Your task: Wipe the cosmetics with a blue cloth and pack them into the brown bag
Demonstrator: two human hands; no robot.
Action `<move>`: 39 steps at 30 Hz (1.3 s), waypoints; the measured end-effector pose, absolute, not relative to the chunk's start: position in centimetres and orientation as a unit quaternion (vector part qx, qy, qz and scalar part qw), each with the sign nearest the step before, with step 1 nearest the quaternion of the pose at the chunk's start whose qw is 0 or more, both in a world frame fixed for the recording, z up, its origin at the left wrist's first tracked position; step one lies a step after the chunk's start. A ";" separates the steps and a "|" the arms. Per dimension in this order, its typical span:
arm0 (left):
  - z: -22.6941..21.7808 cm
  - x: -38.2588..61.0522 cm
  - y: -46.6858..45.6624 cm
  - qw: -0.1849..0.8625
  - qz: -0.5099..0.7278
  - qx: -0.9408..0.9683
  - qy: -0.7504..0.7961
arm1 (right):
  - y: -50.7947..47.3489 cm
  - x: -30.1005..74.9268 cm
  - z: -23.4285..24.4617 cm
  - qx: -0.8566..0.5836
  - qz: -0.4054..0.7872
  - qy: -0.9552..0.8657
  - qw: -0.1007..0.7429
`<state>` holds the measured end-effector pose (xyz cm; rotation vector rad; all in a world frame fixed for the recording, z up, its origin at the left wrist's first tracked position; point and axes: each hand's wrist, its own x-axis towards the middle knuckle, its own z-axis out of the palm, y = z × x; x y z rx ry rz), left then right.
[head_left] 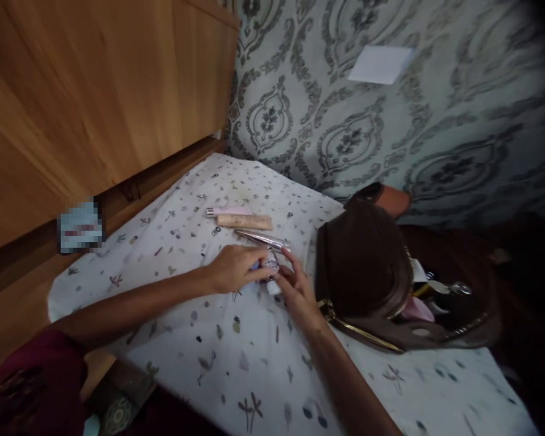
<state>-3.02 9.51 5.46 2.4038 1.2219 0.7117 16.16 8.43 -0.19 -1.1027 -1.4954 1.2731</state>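
Over the patterned cloth, my left hand [234, 266] is closed on a small white and bluish container [271, 261] with a white end; its exact kind is unclear. My right hand [302, 293] grips the same container from the right, thumb and fingers against it. Just beyond my fingers lies a slim, shiny silver pen-like item [258, 237]. Behind that, a beige tube [244, 222] lies flat, touching or very near a pale pink tube [231, 211] with a silver end.
To the right, a dark brown bag [363, 266] stands unzipped, with several small items inside. An orange and dark object [393, 201] sits behind it. The patterned cloth [254, 357] covers the surface. A wooden cabinet [118, 91] stands left, a wallpapered wall [300, 121] behind.
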 end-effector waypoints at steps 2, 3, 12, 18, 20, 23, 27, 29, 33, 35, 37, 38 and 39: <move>6.1 -3.6 9.8 0.194 0.325 0.810 0.448 | 7.6 16.2 0.1 -0.442 0.471 -0.643 0.412; 6.3 -3.6 9.8 0.196 0.359 0.793 0.452 | 7.3 16.2 0.1 -0.450 0.437 -0.664 0.408; 2.9 0.6 8.6 0.112 0.306 0.897 0.300 | 5.4 16.9 -1.5 -0.558 0.249 -0.687 0.394; 1.2 0.2 9.7 -0.012 0.200 0.933 0.298 | 5.4 16.9 -2.2 -0.568 0.209 -0.675 0.420; 1.5 -0.8 10.4 -0.020 0.200 0.925 0.323 | 5.3 16.9 -2.1 -0.567 0.203 -0.679 0.419; 1.9 -2.4 11.5 0.009 0.221 0.900 0.377 | 5.3 17.0 -1.7 -0.570 0.197 -0.689 0.402; 1.5 -3.9 12.7 0.090 0.266 0.862 0.421 | 5.2 16.9 -1.3 -0.572 0.197 -0.698 0.383; 1.0 -4.3 13.1 0.120 0.284 0.850 0.428 | 5.2 16.9 -1.3 -0.570 0.187 -0.705 0.379; 0.7 -4.4 13.3 0.143 0.313 0.838 0.424 | 5.2 16.9 -1.2 -0.562 0.183 -0.715 0.374; 0.9 -4.2 13.0 0.136 0.330 0.839 0.410 | 5.2 16.9 -0.9 -0.567 0.192 -0.707 0.378; 1.2 -3.8 12.2 0.107 0.342 0.850 0.385 | 5.0 16.9 -0.4 -0.568 0.201 -0.699 0.385; 1.4 -3.5 11.7 0.087 0.341 0.862 0.366 | 4.9 16.8 -0.1 -0.566 0.209 -0.697 0.388; 1.5 -3.1 11.2 0.063 0.335 0.876 0.342 | 4.8 16.8 0.1 -0.562 0.220 -0.693 0.393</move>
